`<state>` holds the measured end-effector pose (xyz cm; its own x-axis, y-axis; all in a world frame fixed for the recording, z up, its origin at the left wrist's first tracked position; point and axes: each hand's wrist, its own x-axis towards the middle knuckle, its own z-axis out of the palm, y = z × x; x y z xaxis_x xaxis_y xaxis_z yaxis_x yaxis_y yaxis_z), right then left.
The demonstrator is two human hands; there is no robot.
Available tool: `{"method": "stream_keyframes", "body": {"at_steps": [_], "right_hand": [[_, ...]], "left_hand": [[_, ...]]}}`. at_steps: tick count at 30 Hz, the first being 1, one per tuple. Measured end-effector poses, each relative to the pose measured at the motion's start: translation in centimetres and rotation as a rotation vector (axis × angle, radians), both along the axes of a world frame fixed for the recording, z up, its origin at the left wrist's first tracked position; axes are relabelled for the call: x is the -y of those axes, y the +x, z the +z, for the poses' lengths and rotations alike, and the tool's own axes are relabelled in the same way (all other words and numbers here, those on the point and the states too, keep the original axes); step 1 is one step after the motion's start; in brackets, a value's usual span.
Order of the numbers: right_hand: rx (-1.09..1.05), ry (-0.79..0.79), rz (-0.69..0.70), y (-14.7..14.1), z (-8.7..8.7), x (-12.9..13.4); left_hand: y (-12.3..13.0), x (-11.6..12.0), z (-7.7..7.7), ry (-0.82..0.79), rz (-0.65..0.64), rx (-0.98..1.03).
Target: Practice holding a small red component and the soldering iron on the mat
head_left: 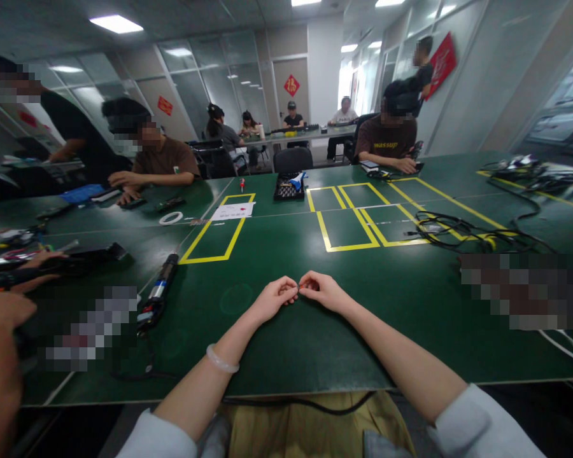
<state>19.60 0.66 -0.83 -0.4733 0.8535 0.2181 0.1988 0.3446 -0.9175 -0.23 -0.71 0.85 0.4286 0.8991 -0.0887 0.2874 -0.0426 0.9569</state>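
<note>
Over the near part of the green table, my left hand and my right hand meet at the fingertips. Both are closed in a pinch. Between them shows a tiny dark bit, too small to name, and the curled fingers hide most of it. A pale bangle circles my left wrist. To the left of my hands lies a black electric screwdriver-like tool with a blue and silver band.
Yellow tape rectangles mark the table. Tangled black cables lie at right. A black tray, a red-handled screwdriver, a paper sheet and a white tape roll sit farther back. Co-workers sit around; one's arm reaches in at left.
</note>
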Motion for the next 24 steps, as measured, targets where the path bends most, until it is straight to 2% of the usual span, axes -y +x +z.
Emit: {"method": "stream_keyframes", "body": {"at_steps": [16,24], "right_hand": [[0.04,-0.002,0.001,-0.07,-0.36,-0.17],[0.059,0.039,-0.002,-0.02,0.11,0.08]], "left_hand": [[0.04,0.22,0.51,-0.017,0.008,-0.012],[-0.13,-0.03,0.46,-0.015,-0.008,-0.004]]}}
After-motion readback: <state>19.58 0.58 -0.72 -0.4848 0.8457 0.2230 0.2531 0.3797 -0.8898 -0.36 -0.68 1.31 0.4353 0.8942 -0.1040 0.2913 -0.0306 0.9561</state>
